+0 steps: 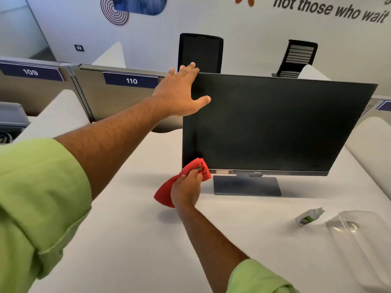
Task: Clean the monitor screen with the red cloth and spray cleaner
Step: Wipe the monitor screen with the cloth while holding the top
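A person in rolled green sleeves works at a dark monitor (270,123) standing on a white counter (137,240). The left hand (179,92) is laid flat on the monitor's upper left corner, its fingers straight and reaching over the top edge, the thumb spread across the front of the screen. Well below it, the right hand (186,190) grips a bunched red cloth (190,168), fingers curled around the fabric, and presses the wad against the screen's lower left corner, just above the bezel. A loose tail of the cloth hangs to the left of that hand, clear of the counter. The two hands are well apart, one at the top of the screen's left edge and one at the bottom.

The monitor's flat stand base (246,186) rests on the counter just right of the right hand. Farther right of that hand and nearer the person, a small white spray bottle (310,216) with a green label lies on its side on the counter, held by neither hand. Beside it, farther right again, lies a clear plastic tray (359,235). Beyond the left hand, two black office chairs (201,52) stand behind a partition carrying number plates 109 and 110 (131,81).
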